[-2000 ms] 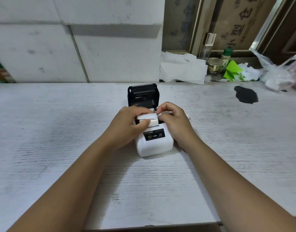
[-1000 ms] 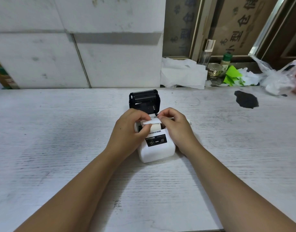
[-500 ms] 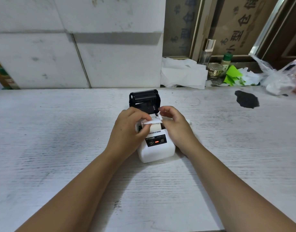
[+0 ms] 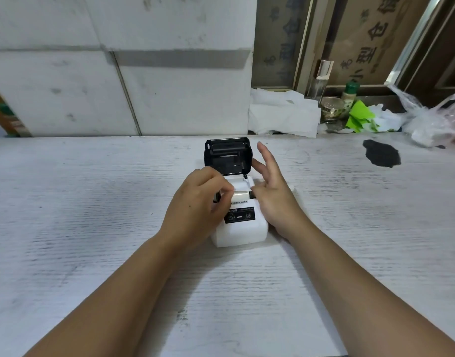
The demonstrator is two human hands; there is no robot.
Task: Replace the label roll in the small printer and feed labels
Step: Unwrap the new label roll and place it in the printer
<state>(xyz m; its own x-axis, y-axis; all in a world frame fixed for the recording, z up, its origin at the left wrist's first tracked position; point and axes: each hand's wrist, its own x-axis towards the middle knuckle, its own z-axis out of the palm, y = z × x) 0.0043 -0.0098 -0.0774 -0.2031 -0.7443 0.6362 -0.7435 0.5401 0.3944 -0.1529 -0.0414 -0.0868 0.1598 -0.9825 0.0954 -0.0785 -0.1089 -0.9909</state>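
Observation:
A small white printer stands in the middle of the table, its black lid swung up and open behind it. A white label roll lies in the open bay, with a strip of paper running over the front edge. My left hand rests on the printer's left side, thumb and fingers pinched on the paper's left end. My right hand is on the right side, thumb near the roll's end, fingers spread and lifted beside the lid. The bay's left part is hidden by my left hand.
The white wood-grain table carries a black stain at the far right. Behind it lie crumpled white paper, a glass jar, a green-capped bottle, green paper scraps and a plastic bag. White blocks form the back wall.
My right hand has let go of the paper and its fingers have spread open toward the lid. The paper strip now lies lower over the roll. The panel's red light is off.

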